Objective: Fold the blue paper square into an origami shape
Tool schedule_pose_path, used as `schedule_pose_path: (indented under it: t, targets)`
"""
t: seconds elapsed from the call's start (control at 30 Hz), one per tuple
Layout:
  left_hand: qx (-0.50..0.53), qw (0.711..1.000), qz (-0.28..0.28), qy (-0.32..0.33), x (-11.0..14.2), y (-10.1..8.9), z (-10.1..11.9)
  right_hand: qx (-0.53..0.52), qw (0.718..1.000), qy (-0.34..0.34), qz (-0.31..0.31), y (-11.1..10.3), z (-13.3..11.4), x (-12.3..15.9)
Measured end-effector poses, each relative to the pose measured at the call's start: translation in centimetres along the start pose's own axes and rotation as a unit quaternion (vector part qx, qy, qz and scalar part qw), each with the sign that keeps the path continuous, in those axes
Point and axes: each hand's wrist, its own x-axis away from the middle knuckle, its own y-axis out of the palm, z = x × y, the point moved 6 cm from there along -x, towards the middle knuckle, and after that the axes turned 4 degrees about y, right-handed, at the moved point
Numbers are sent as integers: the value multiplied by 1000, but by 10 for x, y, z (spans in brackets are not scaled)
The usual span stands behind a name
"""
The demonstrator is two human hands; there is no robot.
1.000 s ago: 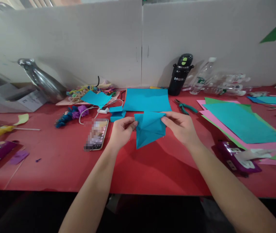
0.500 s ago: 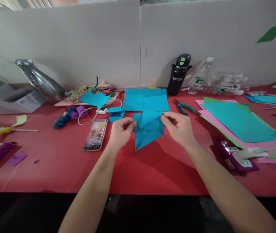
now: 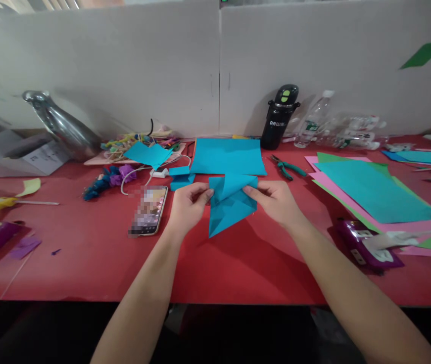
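The left hand [image 3: 191, 206] and right hand [image 3: 275, 202] each pinch an edge of the folded blue paper [image 3: 232, 205], raised over the table [image 3: 238, 273]. The creases would probably come out crisper with the corners aligned and each fold pressed firmly from its middle outward.

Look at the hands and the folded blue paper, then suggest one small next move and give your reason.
Perhaps press the upper flap flatter with the right hand, letting the left hand steady the folded blue paper. The flap bulges rather than lying flat, the right thumb rests on the paper near the flap's edge, and the left hand pinches the opposite side.
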Motion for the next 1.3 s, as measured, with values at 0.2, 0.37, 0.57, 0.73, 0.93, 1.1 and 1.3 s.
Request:
schedule_pose_path:
  t: [0.2, 0.37, 0.57, 0.73, 0.93, 1.1, 1.3]
  targets:
    - [-24, 999, -11, 18, 0, 0, 6, -43, 999, 2, -29, -2, 1, -2]
    - [-37, 999, -16, 31, 0, 1, 10, -138, 989, 16, -46, -2, 3, -3]
    - [-37, 999, -14, 32, 2, 3, 6, -144, 983, 22, -109, 7, -4, 4]
    - [-49, 998, -36, 34, 4, 10, 7, -84, 995, 48, -39, 8, 0, 3]
    - [-57, 996, -48, 46, 3, 11, 12, -144, 986, 88, 18, 8, 13, 1]
    - [-21, 997, -70, 28, 5, 14, 15, -155, 982, 90, 53, 8, 20, 1]
    - [57, 995, -79, -27, 5, 15, 12, -84, 996, 37, 17, 6, 10, 0]
